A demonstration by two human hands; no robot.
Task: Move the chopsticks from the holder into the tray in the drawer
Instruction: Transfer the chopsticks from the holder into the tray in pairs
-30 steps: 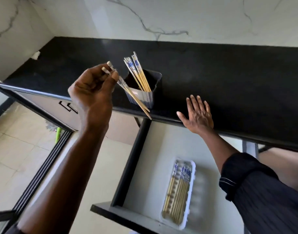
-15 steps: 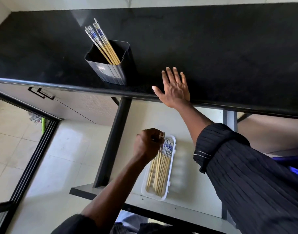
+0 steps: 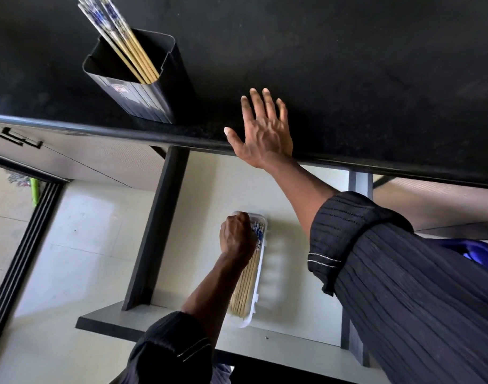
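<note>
Counter: my black stone counter (image 3: 348,65) fills the top of the view, matte and speckled, with a rounded front edge.
Holder: the dark square holder (image 3: 143,92) stands on that counter close to the front edge, left of my right hand.
Chopsticks left: a bundle of blue-patterned chopsticks (image 3: 121,40) leans in the holder, tips up toward the left.
Drawer: the pale drawer (image 3: 198,195) is pulled out below the counter, dark-framed at the sides.
Tray: a white tray (image 3: 260,275) lies lengthwise on the drawer floor, with chopsticks in tray (image 3: 247,286) laid side by side.
Left hand: my left hand (image 3: 237,238) is curled into a fist over the tray's far end; whether it grips any sticks I cannot tell.
Right hand: my right hand (image 3: 262,128) lies flat on the counter edge, fingers spread wide, holding nothing.
Room: pale floor tiles (image 3: 7,217) show at left beyond a dark door track.
</note>
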